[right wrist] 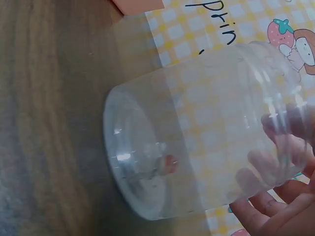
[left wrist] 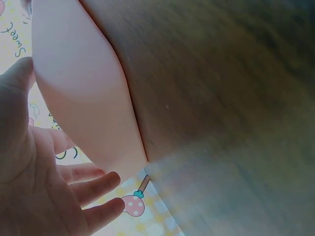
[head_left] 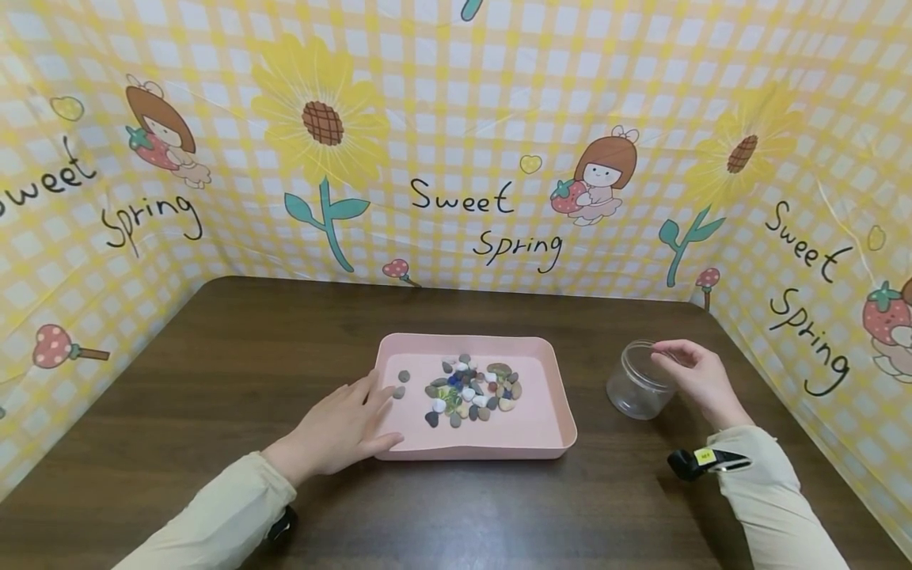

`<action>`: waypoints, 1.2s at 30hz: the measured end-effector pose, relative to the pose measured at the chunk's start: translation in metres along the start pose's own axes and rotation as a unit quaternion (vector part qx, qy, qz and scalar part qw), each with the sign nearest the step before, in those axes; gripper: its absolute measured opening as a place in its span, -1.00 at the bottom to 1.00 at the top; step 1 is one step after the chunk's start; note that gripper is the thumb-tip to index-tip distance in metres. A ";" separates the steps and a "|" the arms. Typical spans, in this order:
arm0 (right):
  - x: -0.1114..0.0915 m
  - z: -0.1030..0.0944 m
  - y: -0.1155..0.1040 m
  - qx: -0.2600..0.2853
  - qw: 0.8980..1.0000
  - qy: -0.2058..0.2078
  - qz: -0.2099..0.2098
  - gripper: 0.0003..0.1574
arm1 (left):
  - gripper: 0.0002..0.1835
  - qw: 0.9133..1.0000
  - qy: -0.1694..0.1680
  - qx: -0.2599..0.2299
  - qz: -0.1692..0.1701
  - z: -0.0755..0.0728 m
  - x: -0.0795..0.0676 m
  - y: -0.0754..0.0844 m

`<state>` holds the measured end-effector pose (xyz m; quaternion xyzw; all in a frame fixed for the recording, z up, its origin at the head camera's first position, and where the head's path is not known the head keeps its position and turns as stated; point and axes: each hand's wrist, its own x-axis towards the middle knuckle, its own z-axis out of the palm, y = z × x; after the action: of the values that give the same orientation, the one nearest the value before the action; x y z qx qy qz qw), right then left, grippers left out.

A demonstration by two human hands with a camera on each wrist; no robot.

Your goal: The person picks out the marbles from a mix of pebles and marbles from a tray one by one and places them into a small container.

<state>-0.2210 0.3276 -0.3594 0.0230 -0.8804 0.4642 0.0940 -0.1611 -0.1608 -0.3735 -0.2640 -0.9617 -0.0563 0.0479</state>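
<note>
A pink tray (head_left: 537,396) holds many pebbles (head_left: 470,392) of mixed colours, mostly clustered in its middle. My left hand (head_left: 335,427) rests against the tray's left side, fingers spread and thumb by the near rim. In the left wrist view the tray's pale wall (left wrist: 83,73) stands beside that hand's fingers. Right of the tray is a clear jar (head_left: 637,388), upright on the table. My right hand (head_left: 701,380) is at its mouth, fingertips over the rim, loosely bent. Inside the jar a small reddish thing (right wrist: 170,163) shows blurred in the right wrist view.
Everything stands on a dark wood table (head_left: 285,340). A yellow checked cloth (head_left: 442,119) with flower and girl prints rises around its back and sides. Each wrist wears a black strap; the right one's black device (head_left: 689,465) hangs near the table.
</note>
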 end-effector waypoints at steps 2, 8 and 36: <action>0.001 -0.001 -0.003 -0.014 1.000 0.012 -0.009 -0.52 | -0.29 1.000 -0.001 -0.001 0.000 0.000 0.000 0.000; 0.008 -0.002 -0.016 -0.038 0.994 0.068 -0.073 -0.65 | -0.30 1.000 -0.001 -0.001 0.001 -0.001 0.000 0.000; 0.019 0.067 -0.102 0.089 0.984 -0.058 -0.145 -0.70 | -0.31 1.000 0.012 -0.005 0.006 0.001 0.000 0.001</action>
<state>-0.2365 0.2155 -0.3095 0.1857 -0.8267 0.5203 0.1068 -0.1609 -0.1602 -0.3740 -0.2692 -0.9592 -0.0637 0.0589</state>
